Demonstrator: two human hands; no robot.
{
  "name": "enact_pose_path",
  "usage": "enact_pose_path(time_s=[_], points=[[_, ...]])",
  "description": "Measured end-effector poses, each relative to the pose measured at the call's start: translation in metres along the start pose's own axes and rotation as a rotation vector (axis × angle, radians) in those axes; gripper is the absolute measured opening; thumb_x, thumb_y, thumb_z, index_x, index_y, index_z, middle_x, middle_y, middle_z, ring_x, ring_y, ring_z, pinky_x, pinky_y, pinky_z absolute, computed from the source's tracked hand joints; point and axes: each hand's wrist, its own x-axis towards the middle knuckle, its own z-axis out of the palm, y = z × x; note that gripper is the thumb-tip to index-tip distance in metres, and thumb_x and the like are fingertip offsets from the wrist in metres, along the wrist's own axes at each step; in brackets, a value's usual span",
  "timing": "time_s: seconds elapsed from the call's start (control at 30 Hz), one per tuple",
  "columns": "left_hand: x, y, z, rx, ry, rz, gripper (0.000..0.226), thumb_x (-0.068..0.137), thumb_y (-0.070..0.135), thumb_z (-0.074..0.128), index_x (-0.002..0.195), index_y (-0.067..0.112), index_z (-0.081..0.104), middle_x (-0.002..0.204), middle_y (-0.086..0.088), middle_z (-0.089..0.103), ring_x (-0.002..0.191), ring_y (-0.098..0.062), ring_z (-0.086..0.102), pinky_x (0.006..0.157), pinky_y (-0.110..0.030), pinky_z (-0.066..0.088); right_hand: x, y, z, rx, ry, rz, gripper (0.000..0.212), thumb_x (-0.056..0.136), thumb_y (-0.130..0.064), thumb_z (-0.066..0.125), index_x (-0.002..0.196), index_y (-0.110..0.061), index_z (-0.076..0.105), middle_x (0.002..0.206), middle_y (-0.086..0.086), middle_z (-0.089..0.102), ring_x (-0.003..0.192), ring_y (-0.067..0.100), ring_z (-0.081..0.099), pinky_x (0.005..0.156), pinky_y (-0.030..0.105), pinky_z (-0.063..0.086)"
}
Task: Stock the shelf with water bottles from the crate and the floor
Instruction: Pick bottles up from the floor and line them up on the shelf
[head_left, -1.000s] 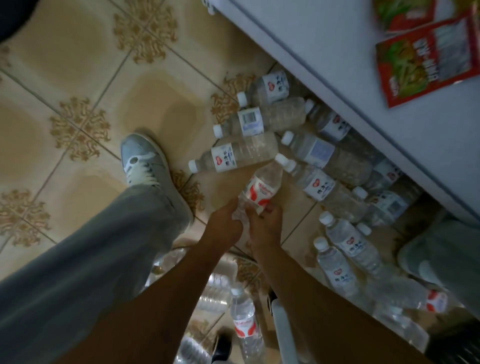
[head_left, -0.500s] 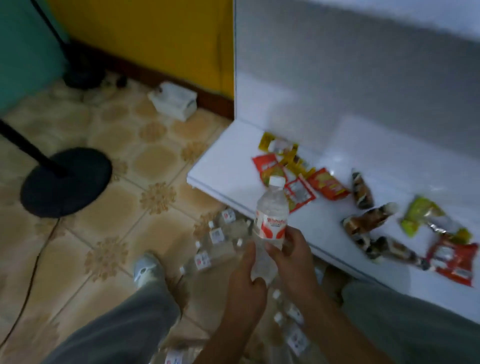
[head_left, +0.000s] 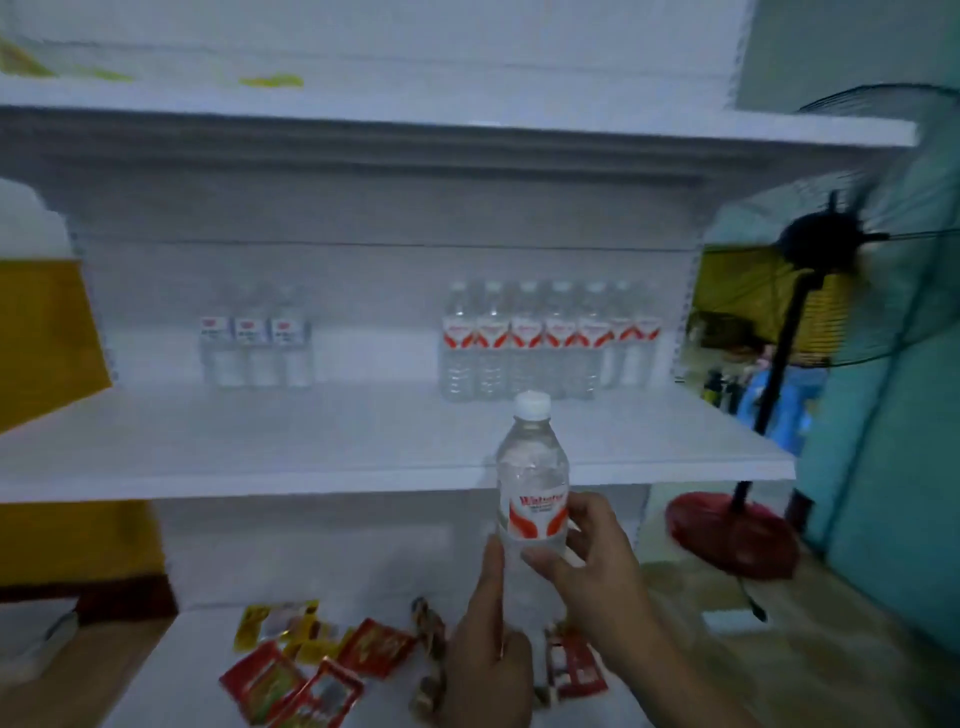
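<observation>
While both the left hand (head_left: 491, 644) and right hand (head_left: 597, 561) curl around the upright clear plastic water bottle with the red-and-white label (head_left: 532, 488), it hangs before the white shelf (head_left: 260, 441); set down carelessly, it could topple the red-labelled bottle row (head_left: 545, 343) at twelve o'clock.

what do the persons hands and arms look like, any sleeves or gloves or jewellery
Both are bare: the left hand and right hand wear no gloves, and no rings or watch show. The forearms are uncovered down to the bottom edge of the picture, so no sleeves show. The picture is too blurred to show nails or finer marks.
</observation>
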Motion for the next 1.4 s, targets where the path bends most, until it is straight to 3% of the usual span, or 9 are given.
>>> enact_pose_path(time_s=[0.07, 0.13, 0.27, 0.47, 0.73, 0.83, 0.97, 1.1, 1.4], points=[[0.014, 0.027, 0.034, -0.053, -0.117, 0.049, 0.072, 0.081, 0.006, 0.045, 0.143, 0.039, 0.031, 0.137, 0.015, 0.053, 0.121, 0.001, 0.053, 0.098, -0.015, 0.044, 0.003, -0.017, -0.044, -0.034, 0.089, -0.029, 0.043, 0.075, -0.002, 0.077, 0.105, -0.022, 0.054, 0.105, -0.012, 0.067, 0.098, 0.001, 0.065, 0.077, 0.019, 0.055], [0.026, 0.049, 0.063, -0.084, -0.206, 0.089, 0.072, 0.080, 0.011, 0.044, 0.145, 0.038, 0.031, 0.141, 0.013, 0.049, 0.126, -0.007, 0.051, 0.102, -0.030, 0.047, 0.005, -0.033, -0.082, -0.054, 0.157, -0.060, 0.044, 0.077, -0.003, 0.077, 0.110, -0.019, 0.052, 0.111, -0.012, 0.064, 0.098, -0.003, 0.064, 0.082, 0.018, 0.054], [0.048, 0.082, 0.113, -0.105, -0.288, 0.167, 0.073, 0.081, 0.016, 0.050, 0.149, 0.025, 0.025, 0.145, 0.011, 0.043, 0.127, 0.001, 0.047, 0.092, -0.005, 0.040, 0.013, -0.054, -0.139, -0.113, 0.270, -0.099, 0.047, 0.078, -0.008, 0.077, 0.115, -0.015, 0.049, 0.109, -0.014, 0.060, 0.090, -0.012, 0.059, 0.069, 0.003, 0.047], [0.093, 0.096, 0.155, -0.108, -0.342, 0.244, 0.070, 0.089, 0.018, 0.059, 0.150, 0.023, 0.024, 0.150, 0.012, 0.036, 0.135, 0.002, 0.037, 0.111, -0.020, 0.032, 0.049, -0.057, -0.182, -0.159, 0.350, -0.115, 0.055, 0.079, -0.012, 0.077, 0.122, -0.022, 0.044, 0.106, -0.025, 0.054, 0.090, -0.013, 0.054, 0.063, -0.001, 0.043], [0.189, 0.063, 0.159, 0.110, -0.354, 0.189, 0.078, 0.085, 0.038, 0.066, 0.149, 0.033, 0.022, 0.148, 0.016, 0.037, 0.132, -0.001, 0.040, 0.111, -0.022, 0.034, 0.153, -0.014, -0.175, -0.187, 0.261, -0.067, 0.047, 0.082, -0.007, 0.073, 0.117, -0.027, 0.048, 0.114, -0.007, 0.062, 0.102, 0.003, 0.060, 0.076, 0.010, 0.043], [0.226, 0.047, 0.154, 0.243, -0.379, 0.172, 0.080, 0.084, 0.037, 0.068, 0.150, 0.031, 0.022, 0.147, 0.020, 0.034, 0.129, 0.004, 0.038, 0.098, -0.002, 0.030, 0.200, 0.009, -0.168, -0.233, 0.263, -0.049, 0.048, 0.082, -0.009, 0.073, 0.115, -0.028, 0.044, 0.112, -0.008, 0.057, 0.102, 0.007, 0.056, 0.082, 0.015, 0.042], [0.273, 0.025, 0.140, 0.414, -0.389, 0.189, 0.074, 0.085, 0.039, 0.067, 0.148, 0.029, 0.028, 0.152, 0.013, 0.032, 0.136, 0.000, 0.031, 0.109, -0.013, 0.023, 0.267, 0.034, -0.162, -0.315, 0.267, -0.085, 0.046, 0.082, -0.005, 0.072, 0.120, -0.019, 0.049, 0.110, -0.007, 0.055, 0.102, 0.008, 0.052, 0.084, 0.018, 0.040], [0.303, -0.001, 0.114, 0.665, -0.416, 0.112, 0.067, 0.085, 0.047, 0.063, 0.144, 0.031, 0.036, 0.150, 0.011, 0.036, 0.134, -0.007, 0.036, 0.110, -0.020, 0.024, 0.334, 0.056, -0.155, -0.348, 0.283, -0.074, 0.048, 0.085, -0.004, 0.069, 0.129, -0.009, 0.051, 0.125, 0.005, 0.058, 0.115, 0.018, 0.054, 0.094, 0.024, 0.037], [0.312, -0.028, 0.107, 0.702, -0.419, 0.197, 0.064, 0.085, 0.054, 0.058, 0.141, 0.029, 0.041, 0.147, 0.016, 0.037, 0.134, -0.003, 0.033, 0.112, -0.018, 0.022, 0.420, 0.097, -0.149, -0.331, 0.319, -0.033, 0.050, 0.091, -0.008, 0.063, 0.137, -0.015, 0.045, 0.133, 0.002, 0.057, 0.126, 0.020, 0.051, 0.106, 0.034, 0.037]])
